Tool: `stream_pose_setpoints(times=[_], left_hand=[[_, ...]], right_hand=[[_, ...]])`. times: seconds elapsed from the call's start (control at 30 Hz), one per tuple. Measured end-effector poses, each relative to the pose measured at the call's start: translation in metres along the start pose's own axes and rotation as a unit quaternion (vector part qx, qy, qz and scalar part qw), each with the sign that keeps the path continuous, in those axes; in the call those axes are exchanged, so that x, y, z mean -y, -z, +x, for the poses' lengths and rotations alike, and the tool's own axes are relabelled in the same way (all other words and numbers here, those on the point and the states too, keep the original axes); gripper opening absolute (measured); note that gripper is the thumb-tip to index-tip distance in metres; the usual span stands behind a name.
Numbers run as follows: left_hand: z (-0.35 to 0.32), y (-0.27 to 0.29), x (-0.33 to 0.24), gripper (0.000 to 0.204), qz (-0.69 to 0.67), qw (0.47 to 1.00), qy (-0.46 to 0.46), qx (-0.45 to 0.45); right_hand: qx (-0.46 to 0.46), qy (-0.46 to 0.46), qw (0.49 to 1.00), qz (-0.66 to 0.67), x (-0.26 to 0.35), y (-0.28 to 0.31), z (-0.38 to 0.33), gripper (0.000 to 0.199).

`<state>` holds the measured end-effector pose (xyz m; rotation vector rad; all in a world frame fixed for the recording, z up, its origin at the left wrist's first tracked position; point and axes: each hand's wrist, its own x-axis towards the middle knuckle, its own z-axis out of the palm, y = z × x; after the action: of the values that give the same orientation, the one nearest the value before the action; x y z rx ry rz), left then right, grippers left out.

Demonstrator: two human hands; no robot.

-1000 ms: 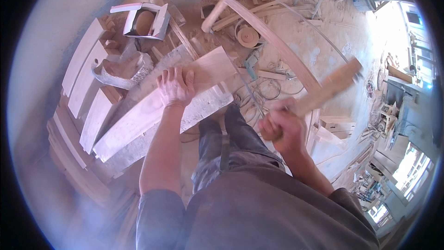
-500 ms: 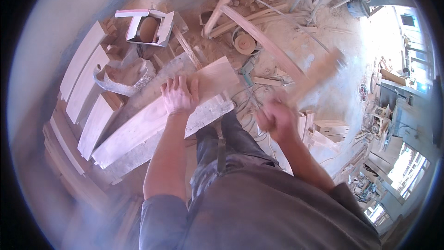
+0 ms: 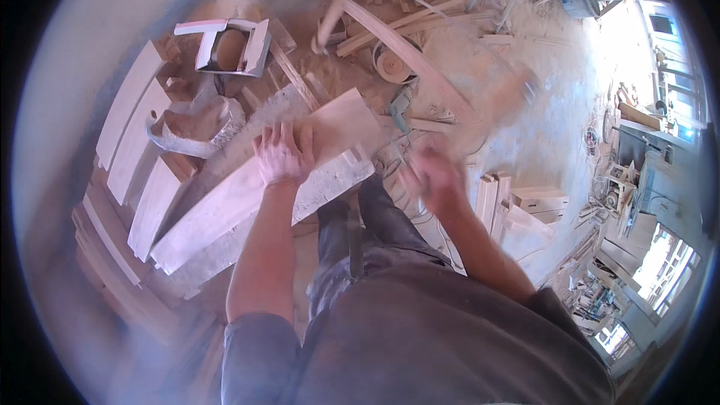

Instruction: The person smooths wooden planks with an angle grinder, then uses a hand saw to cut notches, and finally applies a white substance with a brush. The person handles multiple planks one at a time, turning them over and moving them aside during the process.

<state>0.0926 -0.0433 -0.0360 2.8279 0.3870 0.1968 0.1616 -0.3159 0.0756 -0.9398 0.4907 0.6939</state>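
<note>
My left hand (image 3: 281, 156) lies palm down on a pale wooden board (image 3: 217, 217), its fingers spread toward the far edge. The board slants from lower left to upper right across a dusty, worn bench (image 3: 322, 189). On the right, my right hand (image 3: 433, 171), smeared by motion, is closed around the near end of a wooden frame saw (image 3: 409, 56). The saw's crossbar runs away to the upper left, and its near end piece is blurred. Its blade can hardly be made out beside the board's right end.
Several curved boards (image 3: 135, 120) lie stacked at the left. Behind the bench are a crumpled grey wrapper (image 3: 195, 129) and an open white carton (image 3: 259, 49). A green power tool (image 3: 400, 111) lies among cables on the dusty floor. Wood blocks (image 3: 540, 206) sit at right.
My right hand and the frame saw have moved a little away and to the left. My left hand stays on the board, while the whole view has shifted slightly.
</note>
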Motion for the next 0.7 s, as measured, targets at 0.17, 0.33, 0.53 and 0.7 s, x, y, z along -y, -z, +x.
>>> stream_pose_setpoints(times=[0.17, 0.33, 0.53, 0.7], left_hand=[[-0.001, -0.003, -0.005, 0.035, 0.004, 1.000, 0.007, 0.012], [0.004, -0.003, -0.008, 0.035, -0.002, 1.000, -0.009, 0.010], [0.004, 0.001, -0.001, 0.036, 0.011, 0.999, 0.010, 0.029], [-0.001, -0.011, 0.000, 0.038, -0.009, 1.000, -0.007, -0.001]], right_hand=[[-0.048, 0.077, 0.986, -0.140, 0.008, 0.039, -0.132, 0.020], [-0.036, 0.091, 0.992, 0.076, -0.042, 0.053, 0.014, 0.017], [0.012, 0.032, 0.999, -0.008, -0.021, 0.048, -0.049, 0.014], [0.009, 0.066, 0.998, 0.021, -0.032, 0.104, -0.111, 0.011]])
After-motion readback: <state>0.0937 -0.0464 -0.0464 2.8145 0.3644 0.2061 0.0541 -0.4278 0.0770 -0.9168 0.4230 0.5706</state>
